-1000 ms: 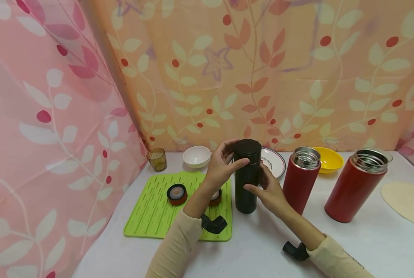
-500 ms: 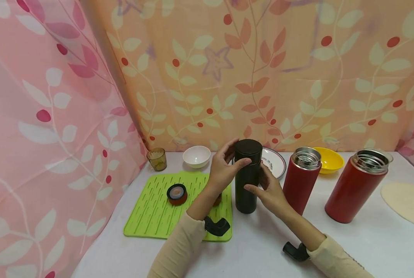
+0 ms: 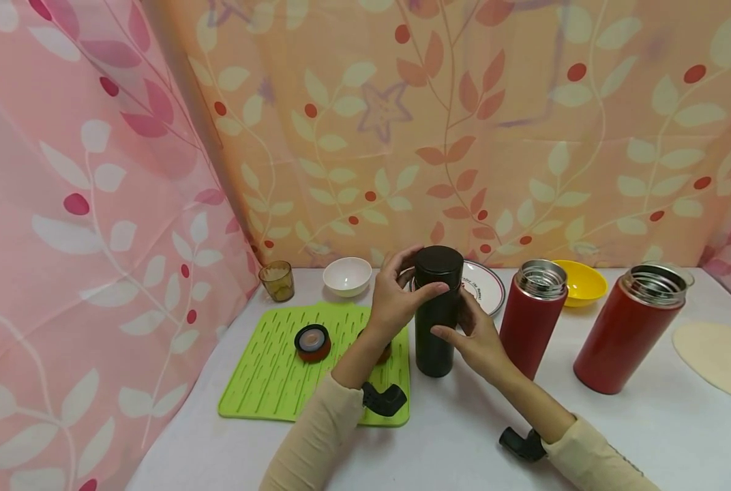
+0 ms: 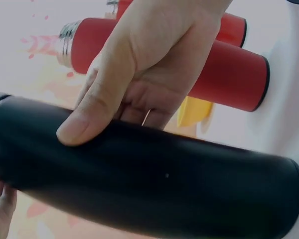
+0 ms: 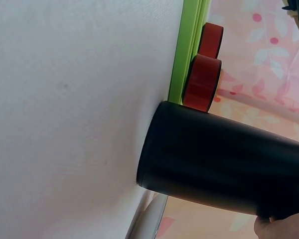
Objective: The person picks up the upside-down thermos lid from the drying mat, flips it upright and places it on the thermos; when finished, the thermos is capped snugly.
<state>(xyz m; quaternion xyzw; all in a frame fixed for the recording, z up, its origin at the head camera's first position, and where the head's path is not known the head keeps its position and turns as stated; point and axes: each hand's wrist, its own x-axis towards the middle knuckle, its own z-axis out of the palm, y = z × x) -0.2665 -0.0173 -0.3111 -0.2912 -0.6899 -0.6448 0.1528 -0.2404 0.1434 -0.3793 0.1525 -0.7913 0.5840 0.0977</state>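
Apparently the step in hand is working at the top of the black flask [image 3: 434,354], which stands upright on the table [image 3: 457,450] just beside the green mat [image 3: 267,392], its cap [image 3: 438,262] on. The left hand [image 3: 393,296] is curled round the flask's upper end, thumb near the cap seam; the right hand [image 3: 481,341] grips the body lower down, thumb in front and fingers behind. As I judge it, the next move calls for a twist of the left hand while the right holds the body steady and upright; whether the cap is loose or tight cannot be told.

Further out, one red lid [image 3: 313,343] lies on the mat in full sight, while the second red lid [image 5: 202,83] is partly behind the left forearm in the head view, though the right wrist view shows its side. To the right stand two uncapped bottles, the slimmer red bottle [image 3: 529,334] and the wider red bottle [image 3: 626,341]. Behind, the plate [image 3: 487,290] is partly covered by the flask and right hand, and the yellow bowl [image 3: 580,283] by the slimmer bottle. In the left wrist view, the left hand is mostly cut off.
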